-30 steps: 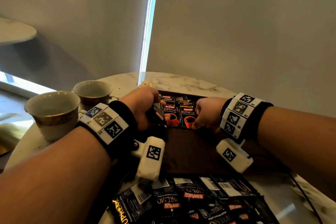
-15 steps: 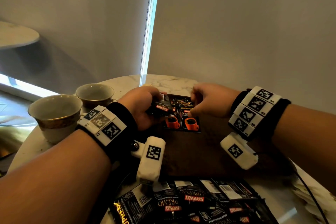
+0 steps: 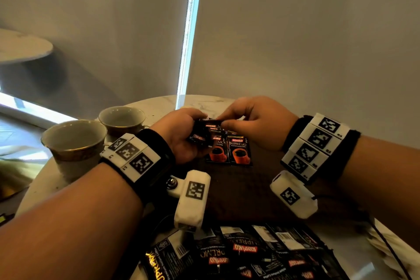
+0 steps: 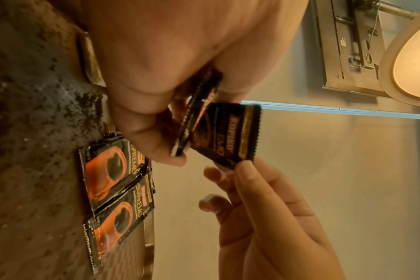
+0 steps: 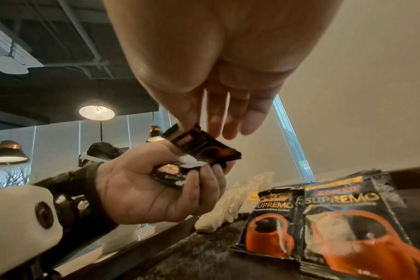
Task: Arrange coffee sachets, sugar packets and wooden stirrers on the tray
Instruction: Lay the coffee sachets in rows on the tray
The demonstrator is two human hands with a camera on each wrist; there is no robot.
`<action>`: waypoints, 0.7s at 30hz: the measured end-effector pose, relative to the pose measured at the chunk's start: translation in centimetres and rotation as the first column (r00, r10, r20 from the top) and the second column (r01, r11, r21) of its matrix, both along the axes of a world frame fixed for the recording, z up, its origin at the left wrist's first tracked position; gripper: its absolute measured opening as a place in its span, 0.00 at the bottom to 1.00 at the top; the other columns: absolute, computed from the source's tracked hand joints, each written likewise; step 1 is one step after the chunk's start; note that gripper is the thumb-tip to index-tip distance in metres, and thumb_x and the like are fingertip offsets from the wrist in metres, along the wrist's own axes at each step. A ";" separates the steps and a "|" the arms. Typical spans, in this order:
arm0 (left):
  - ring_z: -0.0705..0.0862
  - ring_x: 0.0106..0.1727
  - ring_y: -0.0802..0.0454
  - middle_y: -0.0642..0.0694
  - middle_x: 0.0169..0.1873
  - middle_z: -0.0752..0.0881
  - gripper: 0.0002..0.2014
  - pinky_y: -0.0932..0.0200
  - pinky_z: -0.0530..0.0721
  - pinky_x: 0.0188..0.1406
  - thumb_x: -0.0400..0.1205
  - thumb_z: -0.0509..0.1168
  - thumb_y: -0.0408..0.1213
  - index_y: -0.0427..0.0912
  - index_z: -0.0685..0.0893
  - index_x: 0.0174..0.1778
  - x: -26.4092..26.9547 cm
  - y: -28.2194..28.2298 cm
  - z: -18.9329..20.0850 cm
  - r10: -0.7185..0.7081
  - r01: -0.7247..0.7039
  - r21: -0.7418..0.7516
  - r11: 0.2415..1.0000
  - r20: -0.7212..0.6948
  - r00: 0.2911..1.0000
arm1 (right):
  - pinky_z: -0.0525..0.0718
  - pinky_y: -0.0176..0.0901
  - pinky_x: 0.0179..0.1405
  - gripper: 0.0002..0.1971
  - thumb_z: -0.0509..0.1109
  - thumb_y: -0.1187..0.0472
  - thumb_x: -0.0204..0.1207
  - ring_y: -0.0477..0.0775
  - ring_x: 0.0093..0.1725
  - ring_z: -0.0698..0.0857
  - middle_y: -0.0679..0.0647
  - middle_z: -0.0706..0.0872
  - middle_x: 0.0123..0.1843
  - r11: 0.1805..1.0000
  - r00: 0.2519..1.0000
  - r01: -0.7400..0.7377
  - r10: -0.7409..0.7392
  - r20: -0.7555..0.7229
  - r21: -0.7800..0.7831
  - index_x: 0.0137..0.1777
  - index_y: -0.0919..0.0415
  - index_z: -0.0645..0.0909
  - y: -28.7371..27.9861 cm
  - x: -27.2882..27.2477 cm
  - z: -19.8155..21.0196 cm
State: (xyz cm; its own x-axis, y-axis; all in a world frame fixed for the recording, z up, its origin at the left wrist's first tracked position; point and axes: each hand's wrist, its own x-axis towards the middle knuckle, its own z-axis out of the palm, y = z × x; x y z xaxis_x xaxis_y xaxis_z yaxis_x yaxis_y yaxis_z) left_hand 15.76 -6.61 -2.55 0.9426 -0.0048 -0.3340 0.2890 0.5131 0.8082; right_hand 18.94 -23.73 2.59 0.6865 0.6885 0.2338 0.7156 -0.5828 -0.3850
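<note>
My left hand [image 3: 193, 136] grips a small stack of black coffee sachets [image 4: 197, 113] above the dark brown tray [image 3: 238, 191]. My right hand [image 3: 223, 121] pinches the corner of the top sachet [image 4: 230, 136] between thumb and forefinger, and that sachet is partly slid out of the stack [image 5: 199, 147]. Two sachets with orange cups printed on them [image 3: 228, 150] lie side by side, overlapping others, at the tray's far end [image 5: 352, 227]. White packets [image 5: 230, 199] lie just beyond the tray's far left corner.
A large black bag of sachets [image 3: 238, 254] lies at the near table edge. Two white cups [image 3: 75, 141] [image 3: 122, 118] stand to the left of the tray. A black cable [image 3: 391, 250] and pale wrappers lie at the near right. A wall stands close behind the round marble table [image 3: 204, 102].
My right hand lifted off the sachets lying on the tray, moved up to my left hand, and took hold of the top sachet of the stack. My left hand rose slightly.
</note>
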 end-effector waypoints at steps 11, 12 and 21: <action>0.88 0.34 0.44 0.40 0.36 0.90 0.09 0.48 0.91 0.45 0.87 0.65 0.42 0.40 0.85 0.52 0.1 -0.3 0.0 -0.083 0.074 0.108 0.991 0.081 0.993 | 0.82 0.42 0.36 0.05 0.70 0.61 0.82 0.44 0.34 0.86 0.48 0.90 0.37 0.924 0.940 0.283 -0.214 -0.265 0.258 0.47 0.52 0.87 0.1 3.1 -0.5; 0.90 0.32 0.42 0.38 0.36 0.90 0.08 0.48 0.91 0.35 0.88 0.63 0.39 0.39 0.84 0.52 0.1 -0.2 -0.1 -0.075 0.065 0.112 0.992 0.089 0.993 | 0.83 0.44 0.36 0.04 0.71 0.62 0.82 0.47 0.35 0.87 0.50 0.90 0.38 0.919 0.933 0.291 -0.211 -0.291 0.267 0.48 0.53 0.87 0.3 3.1 -0.7; 0.90 0.40 0.37 0.32 0.49 0.91 0.14 0.46 0.86 0.38 0.85 0.66 0.37 0.36 0.85 0.65 0.3 0.3 -0.4 0.018 -0.040 0.235 0.971 0.095 0.995 | 0.78 0.41 0.63 0.29 0.83 0.40 0.60 0.46 0.64 0.75 0.45 0.76 0.65 0.987 0.990 0.036 -0.014 0.138 -0.154 0.58 0.47 0.78 0.5 1.0 0.7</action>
State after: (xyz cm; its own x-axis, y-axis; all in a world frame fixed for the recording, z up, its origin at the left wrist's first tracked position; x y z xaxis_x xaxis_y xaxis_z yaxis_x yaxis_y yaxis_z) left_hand 16.10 -6.33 -2.99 0.9677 0.0916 -0.2348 0.1962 0.3112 0.9299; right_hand 19.98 -23.22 3.34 0.6732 0.7069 0.2170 0.7394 -0.6464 -0.1880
